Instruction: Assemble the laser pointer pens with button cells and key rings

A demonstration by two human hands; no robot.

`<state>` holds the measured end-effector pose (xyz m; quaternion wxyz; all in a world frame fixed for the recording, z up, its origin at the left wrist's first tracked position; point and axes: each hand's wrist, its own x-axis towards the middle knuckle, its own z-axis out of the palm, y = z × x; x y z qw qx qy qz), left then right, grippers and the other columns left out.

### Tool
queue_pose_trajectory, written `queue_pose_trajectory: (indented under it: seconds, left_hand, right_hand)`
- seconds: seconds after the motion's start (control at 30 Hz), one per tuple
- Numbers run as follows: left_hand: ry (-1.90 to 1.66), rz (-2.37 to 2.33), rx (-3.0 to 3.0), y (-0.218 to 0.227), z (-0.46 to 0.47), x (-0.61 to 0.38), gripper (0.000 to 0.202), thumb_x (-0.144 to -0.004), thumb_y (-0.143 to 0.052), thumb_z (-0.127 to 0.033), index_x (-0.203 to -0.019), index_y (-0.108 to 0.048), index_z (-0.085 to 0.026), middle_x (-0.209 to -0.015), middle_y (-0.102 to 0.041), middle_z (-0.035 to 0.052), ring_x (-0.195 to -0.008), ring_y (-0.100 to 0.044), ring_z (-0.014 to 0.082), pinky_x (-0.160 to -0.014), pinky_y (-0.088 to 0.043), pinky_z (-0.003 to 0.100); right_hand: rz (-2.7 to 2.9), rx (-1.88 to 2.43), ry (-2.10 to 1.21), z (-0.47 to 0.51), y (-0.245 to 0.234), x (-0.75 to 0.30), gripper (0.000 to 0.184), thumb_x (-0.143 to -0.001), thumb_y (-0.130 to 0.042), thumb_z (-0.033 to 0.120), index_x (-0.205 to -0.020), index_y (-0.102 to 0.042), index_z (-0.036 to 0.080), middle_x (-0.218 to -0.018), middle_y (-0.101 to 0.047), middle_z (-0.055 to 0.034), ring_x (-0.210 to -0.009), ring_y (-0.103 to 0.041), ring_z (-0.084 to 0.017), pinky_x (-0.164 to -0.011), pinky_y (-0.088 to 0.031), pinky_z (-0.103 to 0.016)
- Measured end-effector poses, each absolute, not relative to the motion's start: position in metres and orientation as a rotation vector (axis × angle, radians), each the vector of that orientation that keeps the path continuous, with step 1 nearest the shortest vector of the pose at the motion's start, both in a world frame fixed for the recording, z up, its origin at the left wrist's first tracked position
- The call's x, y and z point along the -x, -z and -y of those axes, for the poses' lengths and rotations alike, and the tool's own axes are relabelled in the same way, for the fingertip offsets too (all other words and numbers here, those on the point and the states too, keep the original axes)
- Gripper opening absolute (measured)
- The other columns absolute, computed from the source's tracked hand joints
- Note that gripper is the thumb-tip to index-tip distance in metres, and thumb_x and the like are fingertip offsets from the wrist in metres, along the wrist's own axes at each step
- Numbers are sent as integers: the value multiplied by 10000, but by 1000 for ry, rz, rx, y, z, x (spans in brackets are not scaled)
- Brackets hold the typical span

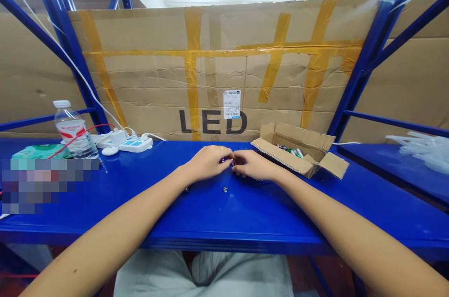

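My left hand [209,162] and my right hand [253,164] meet above the middle of the blue table, fingertips almost touching. The fingers of both are bent in a pinch around something small, with a hint of purple and red between them; what it is I cannot make out. Just below the hands, a small shiny metal piece [225,189] lies on the table. Another tiny metal piece [186,189] is partly hidden beside my left wrist. Under my right hand, the edge of a small dark thing [260,181] shows.
An open cardboard box [298,161] with several batteries [296,153] stands at right. On the left are a water bottle [74,131], a power strip [135,144], a white oval object [110,151] and a green packet [38,151]. A large LED carton [147,82] walls off the back.
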<state>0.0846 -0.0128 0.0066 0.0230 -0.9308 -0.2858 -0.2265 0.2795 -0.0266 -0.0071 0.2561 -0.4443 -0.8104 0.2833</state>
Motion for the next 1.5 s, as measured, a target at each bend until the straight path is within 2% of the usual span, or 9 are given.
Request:
queue_pose_trajectory:
  seconds: [0.2, 0.3, 0.4, 0.5, 0.67, 0.77, 1.0, 1.17, 1.5]
  left_hand:
    - [655, 822, 2923, -10, 13, -82, 228, -894, -493, -204, -1032, -674, -195, -1076, -717, 58, -973, -650, 199, -858, -459, 303]
    - [664, 865, 2944, -20, 19, -78, 186, -852, -500, -189, -925, -671, -183, -932, -716, 44, -851, -638, 179, -773, -452, 274]
    - [328, 952, 3198, -27, 28, -76, 83, -777, -548, -199, -785, -630, -186, -707, -643, -7, -645, -577, 136, -599, -415, 229]
    - [-13, 1005, 3369, -26, 36, -77, 83, -721, -607, -220, -802, -614, -203, -699, -628, -28, -598, -558, 127, -531, -392, 219]
    - [-103, 1021, 3352, -19, 36, -81, 96, -725, -578, -167, -806, -607, -210, -741, -642, -27, -627, -563, 126, -553, -402, 220]
    - [-3, 1039, 3349, -22, 31, -78, 71, -766, -565, -183, -815, -615, -197, -765, -655, -15, -660, -578, 124, -590, -414, 220]
    - [692, 1046, 3175, -30, 16, -71, 136, -793, -542, -176, -885, -641, -160, -795, -674, 12, -709, -591, 132, -642, -430, 232]
    - [759, 1044, 3160, -18, 11, -76, 141, -804, -536, -172, -893, -645, -159, -795, -685, 18, -705, -601, 134, -645, -434, 237]
    - [1195, 1233, 3064, -15, 11, -81, 83, -787, -545, -170, -829, -614, -153, -675, -637, -6, -617, -575, 117, -592, -429, 228]
  right_hand:
    - [2147, 1236, -814, 28, 5, -278, 49, -807, -550, 146, -795, -518, 181, -694, -627, -6, -580, -578, -132, -529, -459, -244]
    - [2157, 1236, -717, 27, 4, -280, 38, -798, -559, 146, -810, -543, 178, -695, -638, -4, -588, -576, -133, -554, -444, -245]
    - [2199, 1225, -597, 24, 5, -281, 52, -773, -571, 130, -799, -578, 175, -702, -642, -3, -626, -575, -137, -591, -432, -246]
    - [2239, 1198, -516, 22, 6, -282, 77, -755, -575, 119, -801, -602, 175, -726, -649, -4, -673, -575, -143, -632, -427, -250]
    - [2275, 1172, -476, 21, 7, -282, 76, -761, -574, 126, -809, -607, 174, -763, -652, -10, -714, -569, -150, -675, -417, -260]
    - [2290, 1186, -462, 23, 6, -281, 79, -757, -567, 108, -792, -601, 170, -767, -645, -14, -721, -561, -153, -675, -407, -260]
    - [2326, 1095, -528, 27, 6, -281, 80, -783, -575, 157, -828, -640, 168, -801, -661, -22, -747, -575, -167, -697, -417, -275]
    - [2357, 999, -494, 23, 11, -281, 90, -808, -539, 142, -807, -625, 167, -768, -624, -13, -729, -551, -163, -685, -418, -282]
    - [2181, 875, -317, 16, 15, -281, 238, -884, -461, 117, -1058, -606, 192, -1034, -590, -82, -988, -565, -203, -923, -441, -393]
